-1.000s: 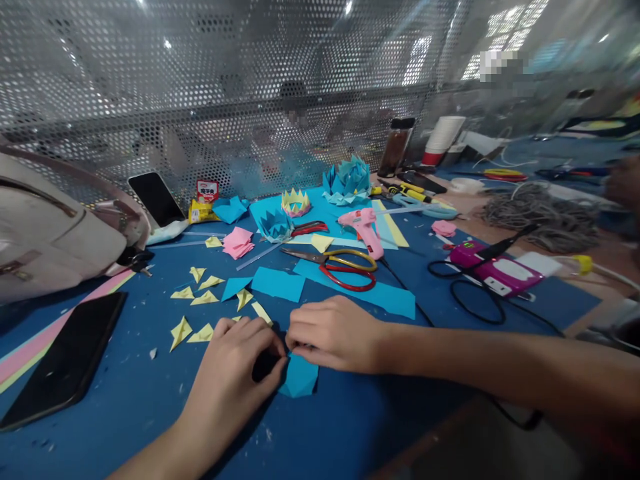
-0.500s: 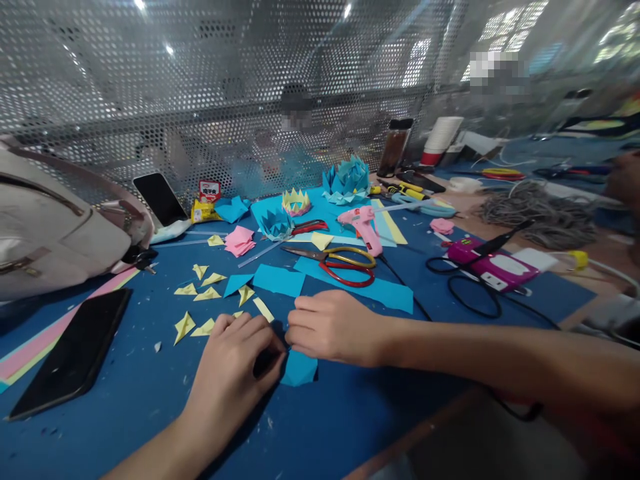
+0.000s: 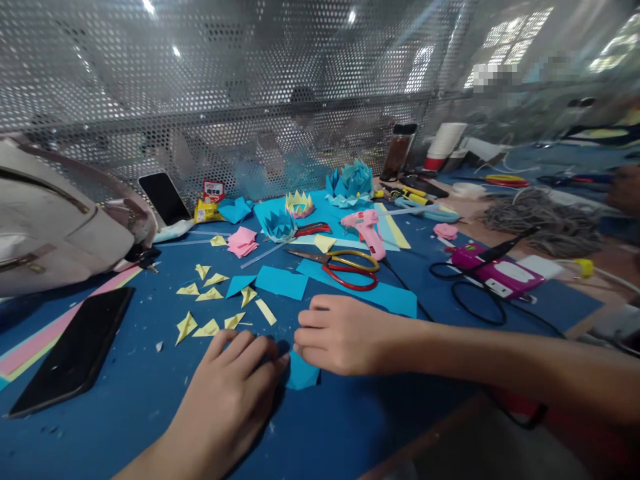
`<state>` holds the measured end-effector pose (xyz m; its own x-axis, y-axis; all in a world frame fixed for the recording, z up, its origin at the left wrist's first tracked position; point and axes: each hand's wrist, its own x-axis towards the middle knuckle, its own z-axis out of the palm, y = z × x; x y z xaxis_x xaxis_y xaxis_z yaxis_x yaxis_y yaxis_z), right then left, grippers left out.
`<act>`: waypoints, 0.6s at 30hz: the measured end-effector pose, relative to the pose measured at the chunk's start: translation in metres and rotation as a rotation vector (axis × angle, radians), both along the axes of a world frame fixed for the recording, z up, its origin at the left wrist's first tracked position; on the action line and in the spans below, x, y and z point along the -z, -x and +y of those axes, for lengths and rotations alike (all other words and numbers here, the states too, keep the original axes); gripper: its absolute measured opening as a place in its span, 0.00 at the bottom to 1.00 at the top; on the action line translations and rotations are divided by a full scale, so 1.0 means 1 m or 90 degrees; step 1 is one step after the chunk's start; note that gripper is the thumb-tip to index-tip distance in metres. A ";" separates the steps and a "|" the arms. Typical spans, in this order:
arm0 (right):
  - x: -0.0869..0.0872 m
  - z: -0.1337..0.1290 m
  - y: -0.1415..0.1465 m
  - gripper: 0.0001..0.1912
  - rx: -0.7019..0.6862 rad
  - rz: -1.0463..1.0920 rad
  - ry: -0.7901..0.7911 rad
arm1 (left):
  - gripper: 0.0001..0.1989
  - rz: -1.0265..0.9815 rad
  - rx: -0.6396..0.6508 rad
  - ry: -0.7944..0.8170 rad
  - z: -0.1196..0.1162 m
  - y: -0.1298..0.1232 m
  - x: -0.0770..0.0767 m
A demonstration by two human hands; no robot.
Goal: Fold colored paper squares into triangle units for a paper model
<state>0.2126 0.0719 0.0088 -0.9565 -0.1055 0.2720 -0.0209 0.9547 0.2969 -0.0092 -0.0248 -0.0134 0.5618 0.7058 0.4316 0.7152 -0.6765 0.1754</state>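
Observation:
A small piece of blue paper [image 3: 303,373] lies on the blue table between my hands. My left hand [image 3: 237,383] is at its left edge, fingers curled and fingertips down by the paper. My right hand [image 3: 340,333] rests over its upper right part with the fingers bent together; what its fingertips hold is hidden. Several folded yellow pieces [image 3: 207,328] lie beyond my left hand. A narrow yellow strip [image 3: 266,311] is just above the gap between the hands. Blue paper strips [image 3: 281,282] and scissors [image 3: 350,269] lie farther back.
A pink glue gun [image 3: 367,231] with a cable stands behind the scissors. Blue paper flowers [image 3: 350,183] are near the perforated panel. A black phone [image 3: 75,350] and a pale bag [image 3: 55,227] occupy the left. A magenta device [image 3: 493,270] with looped cable is at right.
My left hand has rolled over, its thumb now hidden and its back more upward. My right hand has shifted slightly right. The view has moved a little.

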 end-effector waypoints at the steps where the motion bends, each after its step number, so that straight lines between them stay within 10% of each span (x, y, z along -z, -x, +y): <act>1: -0.001 0.000 -0.001 0.12 -0.003 -0.007 0.018 | 0.14 0.009 0.010 -0.005 -0.002 0.001 0.000; 18: 0.002 0.024 -0.007 0.19 0.058 0.033 0.285 | 0.17 0.050 0.026 -0.111 0.005 0.019 0.018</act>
